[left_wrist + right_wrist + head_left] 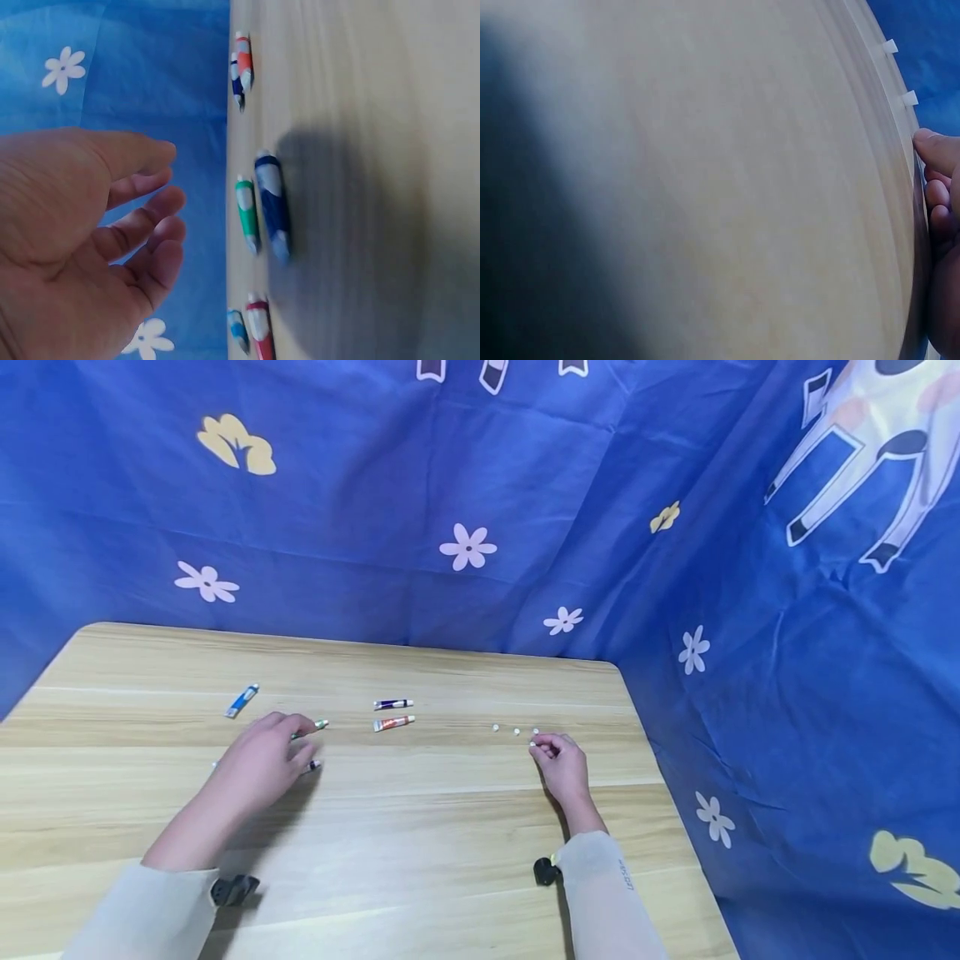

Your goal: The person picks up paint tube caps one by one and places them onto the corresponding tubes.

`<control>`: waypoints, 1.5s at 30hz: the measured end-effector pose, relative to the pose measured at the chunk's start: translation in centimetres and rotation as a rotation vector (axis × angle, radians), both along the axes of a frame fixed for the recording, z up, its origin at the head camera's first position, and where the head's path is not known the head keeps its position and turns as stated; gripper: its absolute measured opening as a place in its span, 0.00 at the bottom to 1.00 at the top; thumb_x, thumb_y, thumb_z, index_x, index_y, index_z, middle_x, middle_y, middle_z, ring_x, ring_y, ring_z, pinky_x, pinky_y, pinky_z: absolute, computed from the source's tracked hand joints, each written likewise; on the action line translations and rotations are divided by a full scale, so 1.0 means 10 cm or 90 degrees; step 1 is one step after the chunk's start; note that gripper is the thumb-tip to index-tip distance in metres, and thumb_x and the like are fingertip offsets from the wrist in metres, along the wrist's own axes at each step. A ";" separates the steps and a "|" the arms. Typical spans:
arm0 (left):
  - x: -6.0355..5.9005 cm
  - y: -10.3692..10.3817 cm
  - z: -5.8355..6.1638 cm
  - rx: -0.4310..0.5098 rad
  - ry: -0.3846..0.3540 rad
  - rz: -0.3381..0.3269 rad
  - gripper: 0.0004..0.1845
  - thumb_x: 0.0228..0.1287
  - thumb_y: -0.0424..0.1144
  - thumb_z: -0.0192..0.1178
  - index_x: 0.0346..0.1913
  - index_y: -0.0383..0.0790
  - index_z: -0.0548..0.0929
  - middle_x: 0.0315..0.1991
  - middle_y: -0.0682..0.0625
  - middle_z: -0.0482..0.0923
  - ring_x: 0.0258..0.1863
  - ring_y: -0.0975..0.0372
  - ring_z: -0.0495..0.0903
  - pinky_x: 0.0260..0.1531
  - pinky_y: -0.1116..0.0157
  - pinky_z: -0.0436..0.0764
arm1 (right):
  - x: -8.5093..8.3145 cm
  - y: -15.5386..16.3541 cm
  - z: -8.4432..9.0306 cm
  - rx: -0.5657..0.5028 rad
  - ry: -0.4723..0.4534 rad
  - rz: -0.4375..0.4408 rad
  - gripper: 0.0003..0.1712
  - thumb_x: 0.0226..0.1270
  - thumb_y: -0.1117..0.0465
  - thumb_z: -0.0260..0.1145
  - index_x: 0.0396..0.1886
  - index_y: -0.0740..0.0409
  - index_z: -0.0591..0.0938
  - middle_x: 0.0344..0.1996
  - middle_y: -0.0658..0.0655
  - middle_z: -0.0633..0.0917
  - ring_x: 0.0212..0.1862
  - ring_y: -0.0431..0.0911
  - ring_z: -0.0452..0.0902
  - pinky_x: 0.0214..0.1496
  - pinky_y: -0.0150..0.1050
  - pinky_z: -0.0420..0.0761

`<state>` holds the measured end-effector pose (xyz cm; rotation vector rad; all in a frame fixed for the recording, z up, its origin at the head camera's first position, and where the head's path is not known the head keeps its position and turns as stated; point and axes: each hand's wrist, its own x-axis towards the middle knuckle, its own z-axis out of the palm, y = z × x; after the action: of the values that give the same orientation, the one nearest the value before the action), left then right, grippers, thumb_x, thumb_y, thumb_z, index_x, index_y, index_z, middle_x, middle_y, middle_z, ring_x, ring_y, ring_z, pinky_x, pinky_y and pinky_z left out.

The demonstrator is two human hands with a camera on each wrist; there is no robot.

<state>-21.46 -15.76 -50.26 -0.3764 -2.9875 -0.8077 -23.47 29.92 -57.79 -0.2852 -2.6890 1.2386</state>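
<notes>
**Fingers poised over small tubes and caps**

Fingers of the left hand [258,764] hang loosely spread and empty above the green tube [247,211] and dark blue tube [271,201] lying on the tabletop [420,835]. Fingers of the right hand [561,766] curl, pinching a white cap [533,744]; more white caps [516,731] lie just beyond. A sound grasp likely needs the left fingers lowered straight onto one tube, clear of its neighbour.

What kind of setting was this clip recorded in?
Probably a makeshift recording booth, not a real workplace: a light wooden table boxed in by a blue flower-print cloth backdrop, with only small paint tubes and white caps laid out.
</notes>
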 end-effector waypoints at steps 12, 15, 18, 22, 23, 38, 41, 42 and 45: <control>0.27 -0.17 -0.28 -0.002 0.018 0.043 0.15 0.67 0.34 0.71 0.51 0.29 0.85 0.42 0.31 0.84 0.40 0.41 0.83 0.43 0.40 0.78 | 0.00 0.03 0.01 -0.089 -0.021 -0.022 0.07 0.72 0.63 0.75 0.47 0.58 0.92 0.41 0.56 0.89 0.40 0.39 0.80 0.42 0.24 0.80; 0.30 -0.19 -0.31 -0.013 0.027 0.048 0.14 0.67 0.35 0.72 0.50 0.29 0.86 0.40 0.32 0.83 0.37 0.43 0.81 0.40 0.42 0.77 | 0.01 0.03 0.02 -0.097 -0.017 -0.026 0.07 0.72 0.64 0.76 0.47 0.58 0.92 0.40 0.55 0.90 0.40 0.39 0.80 0.42 0.24 0.80; 0.32 -0.20 -0.33 -0.023 0.042 0.047 0.14 0.66 0.36 0.73 0.48 0.29 0.87 0.38 0.34 0.84 0.37 0.44 0.82 0.41 0.41 0.78 | 0.01 0.05 0.00 -0.104 -0.017 -0.030 0.07 0.72 0.65 0.75 0.48 0.58 0.92 0.40 0.54 0.90 0.40 0.38 0.80 0.42 0.24 0.80; 0.34 -0.20 -0.35 -0.033 0.048 0.046 0.14 0.64 0.35 0.75 0.47 0.29 0.88 0.39 0.32 0.84 0.40 0.40 0.82 0.44 0.38 0.79 | 0.01 0.05 0.00 -0.117 -0.021 -0.035 0.08 0.73 0.64 0.75 0.48 0.57 0.91 0.38 0.52 0.89 0.40 0.38 0.79 0.42 0.25 0.79; 0.34 -0.21 -0.36 -0.036 0.044 0.047 0.15 0.64 0.35 0.75 0.47 0.28 0.88 0.40 0.32 0.84 0.41 0.40 0.82 0.45 0.38 0.79 | 0.01 0.05 0.00 -0.122 -0.021 -0.036 0.08 0.72 0.63 0.75 0.48 0.58 0.91 0.38 0.52 0.89 0.40 0.39 0.79 0.42 0.25 0.79; 0.38 -0.21 -0.41 -0.011 0.039 0.041 0.08 0.62 0.32 0.73 0.39 0.35 0.83 0.33 0.43 0.79 0.32 0.53 0.76 0.34 0.48 0.78 | 0.04 0.08 0.05 -0.195 -0.033 -0.060 0.08 0.74 0.60 0.74 0.49 0.56 0.91 0.40 0.50 0.88 0.44 0.42 0.80 0.45 0.26 0.81; 0.40 -0.20 -0.40 -0.004 0.014 0.041 0.07 0.65 0.32 0.71 0.41 0.36 0.81 0.30 0.48 0.79 0.29 0.56 0.74 0.30 0.55 0.74 | 0.05 0.09 0.04 -0.200 -0.027 -0.066 0.09 0.74 0.60 0.74 0.49 0.56 0.91 0.39 0.49 0.87 0.44 0.42 0.79 0.45 0.27 0.80; 0.40 -0.19 -0.39 0.000 0.000 0.044 0.07 0.67 0.32 0.70 0.42 0.36 0.81 0.29 0.49 0.79 0.28 0.57 0.73 0.29 0.57 0.72 | 0.06 0.09 0.04 -0.202 -0.026 -0.069 0.09 0.75 0.60 0.74 0.49 0.57 0.91 0.39 0.48 0.86 0.44 0.42 0.79 0.45 0.27 0.80; 0.44 -0.18 -0.37 0.020 -0.044 0.060 0.06 0.72 0.34 0.67 0.45 0.37 0.81 0.28 0.51 0.80 0.27 0.58 0.73 0.27 0.60 0.69 | 0.06 0.09 0.05 -0.216 -0.023 -0.079 0.09 0.75 0.60 0.73 0.50 0.57 0.90 0.38 0.47 0.86 0.44 0.42 0.78 0.45 0.26 0.80</control>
<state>-17.07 -17.58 -53.94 -0.2085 -3.0242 -0.8739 -22.88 30.83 -57.33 -0.5131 -2.4337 1.6587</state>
